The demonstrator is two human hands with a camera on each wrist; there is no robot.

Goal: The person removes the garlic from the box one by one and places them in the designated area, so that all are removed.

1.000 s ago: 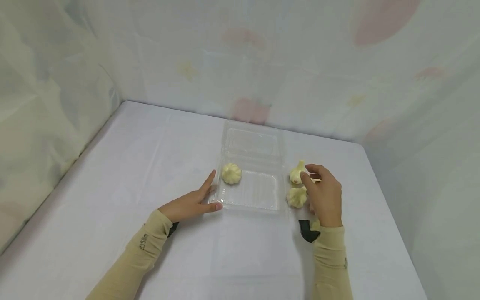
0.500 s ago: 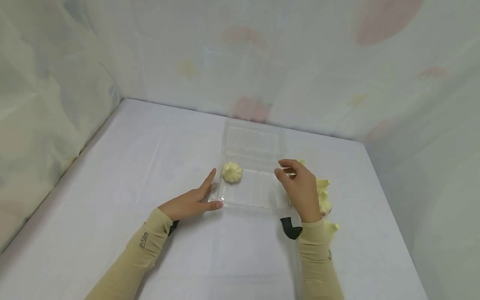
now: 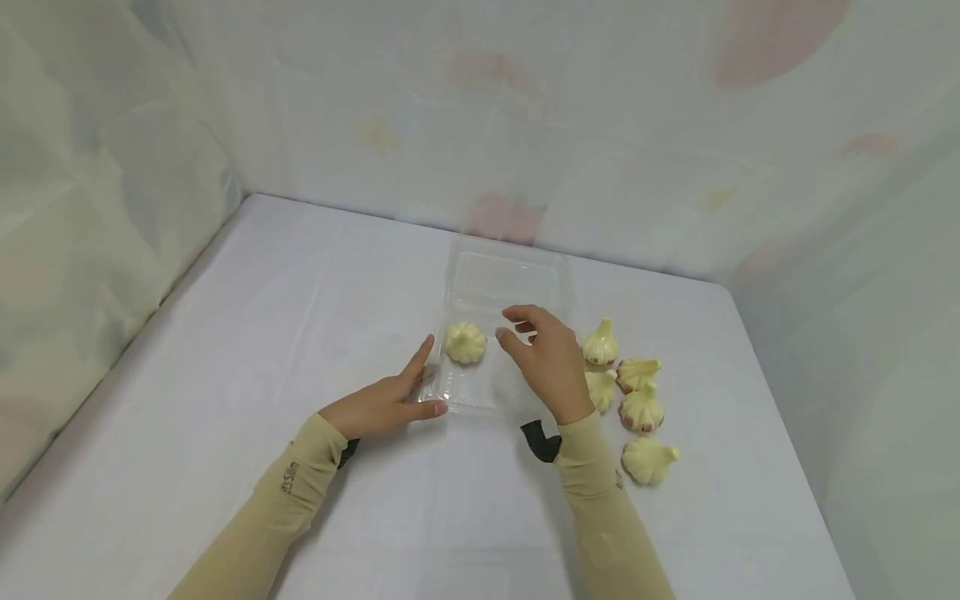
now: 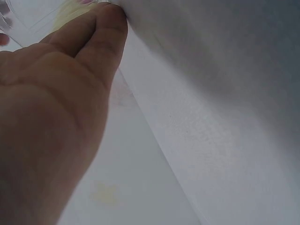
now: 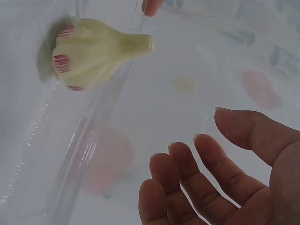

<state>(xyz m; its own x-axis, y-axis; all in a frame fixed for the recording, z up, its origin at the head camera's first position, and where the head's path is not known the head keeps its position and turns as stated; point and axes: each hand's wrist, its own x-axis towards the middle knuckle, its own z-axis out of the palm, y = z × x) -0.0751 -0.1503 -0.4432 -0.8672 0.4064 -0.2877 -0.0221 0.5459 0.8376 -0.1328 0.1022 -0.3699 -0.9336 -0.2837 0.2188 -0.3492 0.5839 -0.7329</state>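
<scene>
A clear plastic clamshell box (image 3: 471, 398) lies opened out on the white table. One garlic bulb (image 3: 466, 343) sits in its base at the left side; in the right wrist view the bulb (image 5: 89, 54) shows pink streaks and an upright stem. My left hand (image 3: 384, 406) rests at the box's left edge, fingers extended along the side and thumb at the near corner. Over the base hovers my right hand (image 3: 551, 360), to the right of the bulb. Its fingers (image 5: 201, 173) and thumb are spread apart, with nothing between them.
Several garlic bulbs (image 3: 642, 408) lie grouped on the table right of the box. The transparent lid (image 3: 504, 279) lies flat behind the base. Patterned cloth walls (image 3: 630, 167) stand at the back and both sides.
My right hand has moved left, from beside the loose garlic bulbs to above the box base, bringing nothing along. The left hand and the bulb in the box stay put.
</scene>
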